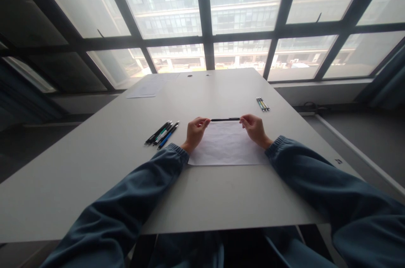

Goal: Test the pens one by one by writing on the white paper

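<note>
A black pen [224, 119] lies level between my two hands, over the far edge of a white sheet of paper [228, 145]. My left hand [196, 132] pinches its left end between thumb and fingers. At the other end, my right hand [254, 128] pinches it the same way, on the side with the clip. Both wrists rest over or near the paper's sides. To the left of my left hand lies a bunch of several pens [162, 134], black, green and blue, side by side.
Farther off on the right, a small row of several pens or leads [263, 104] lies on the white table [95, 166]. More paper sheets [145, 87] lie at the far left. A small dark mark [338, 161] sits near the right edge. Large windows [240, 6] stand behind the table.
</note>
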Available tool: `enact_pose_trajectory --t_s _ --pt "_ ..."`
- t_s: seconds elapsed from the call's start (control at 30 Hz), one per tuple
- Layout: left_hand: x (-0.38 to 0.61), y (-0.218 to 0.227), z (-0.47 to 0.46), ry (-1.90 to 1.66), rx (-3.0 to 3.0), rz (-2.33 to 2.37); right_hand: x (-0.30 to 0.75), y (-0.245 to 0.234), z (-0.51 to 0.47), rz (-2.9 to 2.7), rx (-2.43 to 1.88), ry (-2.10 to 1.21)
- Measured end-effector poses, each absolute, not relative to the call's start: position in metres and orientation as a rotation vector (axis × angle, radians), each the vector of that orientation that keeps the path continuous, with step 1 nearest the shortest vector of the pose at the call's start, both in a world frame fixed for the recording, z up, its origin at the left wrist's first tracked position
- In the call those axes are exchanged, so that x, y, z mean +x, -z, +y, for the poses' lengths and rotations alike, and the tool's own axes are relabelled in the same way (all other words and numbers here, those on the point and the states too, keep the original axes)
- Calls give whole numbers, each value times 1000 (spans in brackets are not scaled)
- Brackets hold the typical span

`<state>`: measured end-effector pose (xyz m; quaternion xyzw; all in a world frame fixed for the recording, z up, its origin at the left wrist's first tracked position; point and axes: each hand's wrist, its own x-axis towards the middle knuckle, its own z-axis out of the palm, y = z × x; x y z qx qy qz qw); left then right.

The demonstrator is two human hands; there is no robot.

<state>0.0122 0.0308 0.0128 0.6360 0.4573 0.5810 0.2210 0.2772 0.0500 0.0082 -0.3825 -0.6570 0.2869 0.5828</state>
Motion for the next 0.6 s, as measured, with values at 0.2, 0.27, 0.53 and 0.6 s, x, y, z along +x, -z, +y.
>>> enact_pose_trajectory --t_s 0.2,0.27,0.53,0.6 --pt "13 -13 31 -1605 1759 1271 277 -9 50 -1532 -897 -677" --pt "13 -13 31 -1606 1754 1275 277 -9 49 -1538 -897 -678" --pt "12 -12 31 -1596 1743 1262 278 -5 52 -1549 -894 -684" --pt "12 -12 32 -1595 1744 1261 278 -4 53 -1549 -899 -686"
